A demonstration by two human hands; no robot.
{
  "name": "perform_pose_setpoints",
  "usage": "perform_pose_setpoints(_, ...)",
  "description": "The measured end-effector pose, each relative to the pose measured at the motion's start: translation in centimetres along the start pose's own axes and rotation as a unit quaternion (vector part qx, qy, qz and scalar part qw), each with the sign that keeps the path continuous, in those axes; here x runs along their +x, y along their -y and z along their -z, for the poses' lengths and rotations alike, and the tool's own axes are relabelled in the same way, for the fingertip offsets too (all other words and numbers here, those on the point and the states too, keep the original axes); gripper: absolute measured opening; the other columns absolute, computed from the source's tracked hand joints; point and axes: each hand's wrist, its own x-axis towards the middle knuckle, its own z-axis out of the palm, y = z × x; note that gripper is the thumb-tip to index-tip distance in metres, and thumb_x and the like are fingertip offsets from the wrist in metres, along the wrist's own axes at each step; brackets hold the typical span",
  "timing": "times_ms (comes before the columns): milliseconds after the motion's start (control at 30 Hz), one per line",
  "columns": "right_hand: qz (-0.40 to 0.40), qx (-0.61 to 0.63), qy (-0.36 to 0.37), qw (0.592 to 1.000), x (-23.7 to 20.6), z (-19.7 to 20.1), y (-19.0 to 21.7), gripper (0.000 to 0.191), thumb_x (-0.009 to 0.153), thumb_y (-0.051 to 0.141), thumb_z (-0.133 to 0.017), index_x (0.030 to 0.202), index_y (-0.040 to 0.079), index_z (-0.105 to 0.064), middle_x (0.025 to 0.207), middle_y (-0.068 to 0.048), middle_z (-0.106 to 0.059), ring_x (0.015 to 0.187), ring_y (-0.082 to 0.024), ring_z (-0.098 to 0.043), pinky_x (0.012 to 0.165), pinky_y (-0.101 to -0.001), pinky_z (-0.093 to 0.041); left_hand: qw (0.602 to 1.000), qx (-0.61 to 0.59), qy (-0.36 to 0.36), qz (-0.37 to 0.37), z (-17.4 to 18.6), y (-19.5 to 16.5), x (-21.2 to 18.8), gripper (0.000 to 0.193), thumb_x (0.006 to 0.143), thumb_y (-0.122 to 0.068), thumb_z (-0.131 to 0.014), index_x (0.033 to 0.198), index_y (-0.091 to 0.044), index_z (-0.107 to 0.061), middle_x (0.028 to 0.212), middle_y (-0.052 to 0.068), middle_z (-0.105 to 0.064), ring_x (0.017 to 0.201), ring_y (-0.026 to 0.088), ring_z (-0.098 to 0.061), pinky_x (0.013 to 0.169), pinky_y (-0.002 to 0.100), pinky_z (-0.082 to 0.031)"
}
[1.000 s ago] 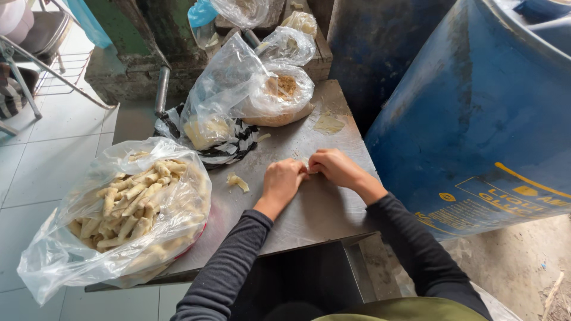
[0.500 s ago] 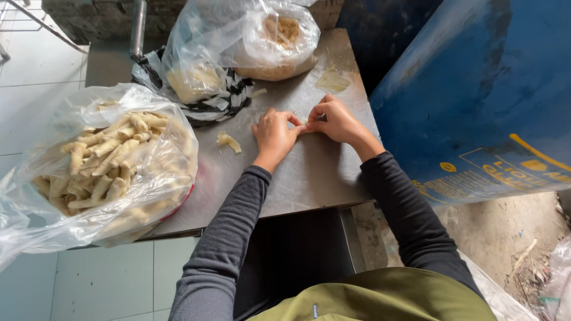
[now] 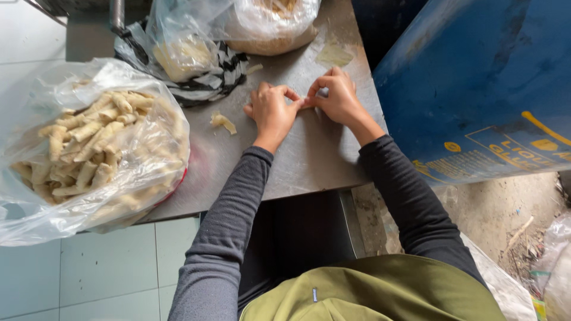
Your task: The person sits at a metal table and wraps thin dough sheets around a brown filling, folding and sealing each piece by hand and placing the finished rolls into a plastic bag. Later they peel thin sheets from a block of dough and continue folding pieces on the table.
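Observation:
My left hand (image 3: 270, 112) and my right hand (image 3: 336, 95) rest side by side on a grey metal table (image 3: 309, 160), fingertips meeting over a small pale roll of dough (image 3: 306, 106) that both pinch against the tabletop. Most of the roll is hidden under my fingers. A small scrap of pale dough (image 3: 222, 122) lies on the table just left of my left hand. A thin flat wrapper sheet (image 3: 334, 54) lies beyond my right hand.
A clear plastic bag of several finished pale rolls (image 3: 98, 148) fills the table's left side. Two more clear bags (image 3: 184, 47) (image 3: 270, 24) sit at the far edge on a black-and-white bag. A large blue drum (image 3: 476, 89) stands close on the right. Tiled floor lies left.
The camera has tilted down and moved closer. My hands have stayed together over the roll at the same spot on the table, fingers shifting slightly.

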Motion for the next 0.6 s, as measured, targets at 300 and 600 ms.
perform_pose_setpoints(300, 0.155, -0.023, -0.081, 0.984, -2.3, -0.4, 0.1, 0.013, 0.084, 0.013, -0.083, 0.093, 0.014, -0.073, 0.113, -0.008, -0.057, 0.110, -0.032, -0.050, 0.099, -0.0420, -0.041, 0.984, 0.070, -0.076, -0.143, -0.5, 0.0, -1.9, 0.012, 0.080, -0.033, -0.082, 0.082, -0.023, -0.075, 0.104, 0.001, -0.052, 0.105, 0.026, -0.047, 0.084, 0.049, -0.031)
perform_pose_setpoints(600, 0.100, -0.027, -0.049, 0.993, -10.4, -0.4, 2.5, 0.011, 0.089, 0.010, -0.076, 0.097, 0.009, -0.069, 0.115, -0.010, -0.056, 0.109, -0.033, -0.049, 0.098, -0.0416, -0.042, 0.991, 0.072, -0.031, -0.111, 1.3, -1.0, -10.6, 0.012, 0.089, -0.031, -0.076, 0.088, -0.020, -0.072, 0.108, 0.002, -0.050, 0.105, 0.027, -0.045, 0.083, 0.050, -0.031)
